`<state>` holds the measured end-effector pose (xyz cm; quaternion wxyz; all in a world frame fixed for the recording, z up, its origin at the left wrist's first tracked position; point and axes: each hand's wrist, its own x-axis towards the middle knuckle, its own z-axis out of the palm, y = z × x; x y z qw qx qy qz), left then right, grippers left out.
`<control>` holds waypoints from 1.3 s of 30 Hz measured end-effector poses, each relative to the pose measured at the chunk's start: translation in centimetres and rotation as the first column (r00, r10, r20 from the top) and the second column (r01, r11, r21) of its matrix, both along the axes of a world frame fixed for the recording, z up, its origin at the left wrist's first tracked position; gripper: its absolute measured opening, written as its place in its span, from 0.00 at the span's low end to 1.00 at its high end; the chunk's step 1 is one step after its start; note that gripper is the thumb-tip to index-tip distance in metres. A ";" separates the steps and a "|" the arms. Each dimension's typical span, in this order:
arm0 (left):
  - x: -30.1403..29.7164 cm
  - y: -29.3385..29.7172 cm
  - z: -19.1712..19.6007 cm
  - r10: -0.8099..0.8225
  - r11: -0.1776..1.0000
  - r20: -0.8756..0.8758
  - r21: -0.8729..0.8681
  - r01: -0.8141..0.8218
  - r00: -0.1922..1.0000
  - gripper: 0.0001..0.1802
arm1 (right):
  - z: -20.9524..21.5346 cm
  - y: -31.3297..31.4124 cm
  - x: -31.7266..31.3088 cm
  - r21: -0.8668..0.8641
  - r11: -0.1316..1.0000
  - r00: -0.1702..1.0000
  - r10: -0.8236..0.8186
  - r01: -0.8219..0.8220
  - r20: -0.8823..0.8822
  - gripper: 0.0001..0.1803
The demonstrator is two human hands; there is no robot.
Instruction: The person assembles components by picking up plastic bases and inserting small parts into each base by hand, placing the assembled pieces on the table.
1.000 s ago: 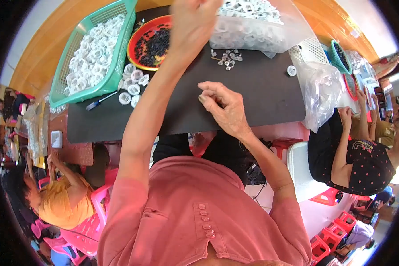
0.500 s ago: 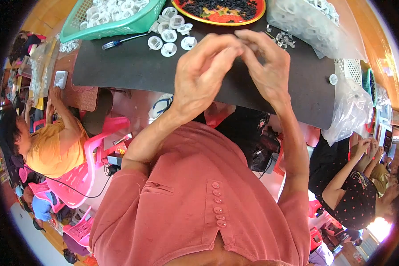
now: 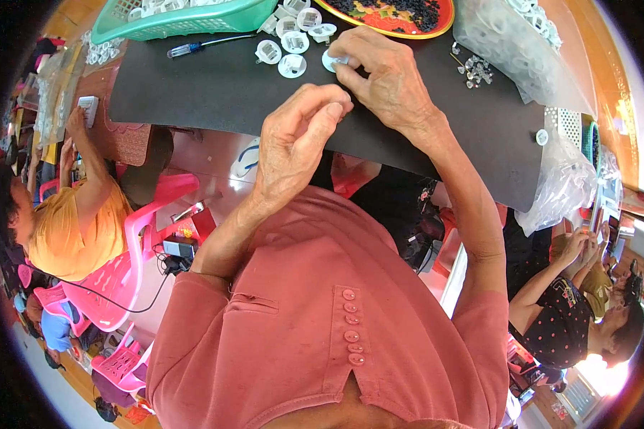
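My right hand (image 3: 390, 79) rests on the black mat (image 3: 215, 96) and pinches a small white round plastic part (image 3: 330, 61) at its fingertips. Just nearer me, my left hand (image 3: 300, 136) hovers above the mat's front edge, thumb and forefinger pressed together; nothing shows between them. Several more white round parts (image 3: 293, 43) lie on the mat just left of my right hand. Behind them is a red tray of small black pieces (image 3: 393, 14).
A green basket (image 3: 186, 18) of white parts and a blue-handled screwdriver (image 3: 200, 46) lie at the back left. Clear bags (image 3: 515, 50) of white parts sit right. A person in orange (image 3: 64, 222) on a pink chair sits left; another in black (image 3: 558, 314) sits right.
Half a second ago both hands were together near my chest. They have since parted: the right reached forward onto the white part, the left stayed nearer me, pinched.
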<state>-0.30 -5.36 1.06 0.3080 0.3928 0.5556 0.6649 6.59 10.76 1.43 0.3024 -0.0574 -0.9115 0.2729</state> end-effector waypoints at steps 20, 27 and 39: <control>-0.6 5.1 -0.2 -0.100 0.995 0.160 0.044 0.094 0.982 0.12 | -0.4 -1.2 5.7 -0.550 0.829 0.970 -0.205 0.102 -0.129 0.07; -0.2 5.3 -0.4 -0.100 0.995 0.122 0.016 0.099 0.988 0.11 | 0.4 -1.4 6.0 -0.752 0.653 0.971 -0.225 0.087 -0.083 0.08; 0.0 5.4 -0.5 -0.194 0.981 0.487 0.098 0.167 0.852 0.12 | 0.2 -1.2 6.1 -0.833 0.546 0.973 -0.224 0.085 -0.048 0.10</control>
